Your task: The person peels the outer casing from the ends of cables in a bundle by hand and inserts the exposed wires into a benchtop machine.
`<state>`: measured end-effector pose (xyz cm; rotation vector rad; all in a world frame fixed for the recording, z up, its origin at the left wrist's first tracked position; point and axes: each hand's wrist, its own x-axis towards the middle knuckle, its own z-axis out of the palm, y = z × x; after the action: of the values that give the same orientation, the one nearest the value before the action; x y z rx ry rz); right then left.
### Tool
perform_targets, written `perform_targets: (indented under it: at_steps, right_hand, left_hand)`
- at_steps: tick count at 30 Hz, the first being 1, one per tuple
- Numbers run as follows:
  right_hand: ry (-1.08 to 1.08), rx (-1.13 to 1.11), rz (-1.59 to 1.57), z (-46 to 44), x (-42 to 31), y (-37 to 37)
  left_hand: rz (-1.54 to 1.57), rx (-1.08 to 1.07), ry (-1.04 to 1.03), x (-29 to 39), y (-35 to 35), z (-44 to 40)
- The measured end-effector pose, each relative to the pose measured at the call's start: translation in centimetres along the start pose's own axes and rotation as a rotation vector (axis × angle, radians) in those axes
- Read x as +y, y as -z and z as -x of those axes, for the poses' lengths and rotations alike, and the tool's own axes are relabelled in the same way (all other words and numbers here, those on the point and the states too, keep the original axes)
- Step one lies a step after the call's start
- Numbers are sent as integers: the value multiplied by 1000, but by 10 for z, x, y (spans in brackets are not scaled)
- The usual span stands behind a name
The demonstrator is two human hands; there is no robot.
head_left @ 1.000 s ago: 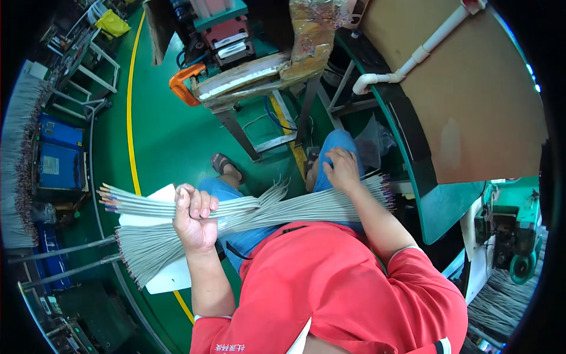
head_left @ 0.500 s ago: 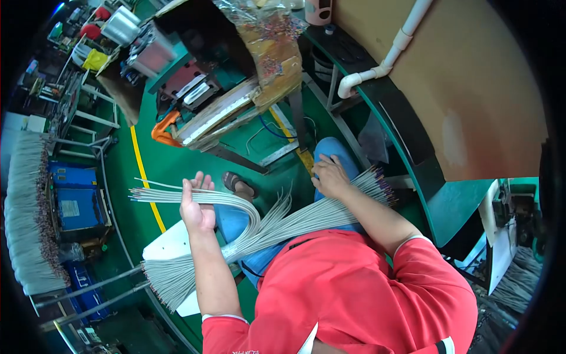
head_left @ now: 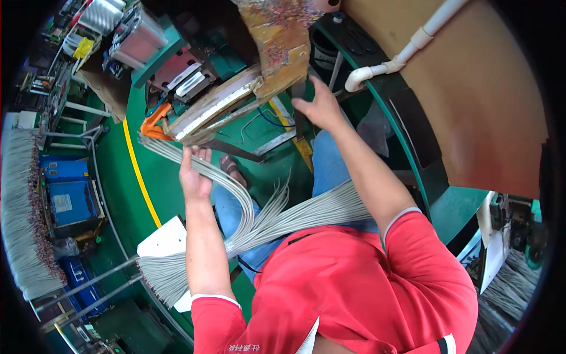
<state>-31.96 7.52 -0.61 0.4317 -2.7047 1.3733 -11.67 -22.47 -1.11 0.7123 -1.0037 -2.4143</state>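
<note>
A small bunch of grey cables [head_left: 227, 181] curves up from the thick cable bundle [head_left: 312, 212] lying across my lap. My left hand [head_left: 196, 177] holds this bunch between thumb and fingers, and its loose ends stick out beyond the hand towards the machine stand. My right hand [head_left: 322, 106] is raised in front of me with thumb and fingers apart, nothing in it. It is nearest to the stand's leg and the hanging plastic-covered cardboard [head_left: 280, 53]. The bundle's right end is hidden behind my right forearm.
A machine [head_left: 183, 76] stands on a worn bench ahead, an orange clamp-like part [head_left: 156, 123] at its corner. To the right are a white pipe [head_left: 383, 68] and a green table edge [head_left: 407, 150]. More cables [head_left: 26, 206] hang at left, near blue boxes [head_left: 71, 197].
My right hand has left the bundle and my leg, reaching forward to the stand. My left hand has moved forward slightly, its cable ends tilting up. The view has shifted a little.
</note>
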Motion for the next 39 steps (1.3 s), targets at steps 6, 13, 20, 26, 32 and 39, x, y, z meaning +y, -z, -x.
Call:
perform_targets:
  at_steps: [6, 13, 20, 26, 32, 39]
  right_hand:
    - [-98, -210, -271, -40, 2, -34]
    - [-123, -209, -303, -42, 5, -31]
    - [-34, -183, -308, -36, 10, -30]
    - [-96, -233, -334, -25, 13, -21]
    - [-118, 41, -281, 7, -10, 12]
    - [168, 371, -618, -37, -97, 97]
  left_hand:
    - [-45, -66, 40, -5, 18, -15]
    - [-120, 43, 32, -6, -12, 0]
    - [-162, 86, 34, -2, -27, 10]
    - [-71, 63, -47, -18, 14, -5]
    - [-97, 86, -104, 5, -24, 32]
    - [-85, 148, -113, 31, 43, 70]
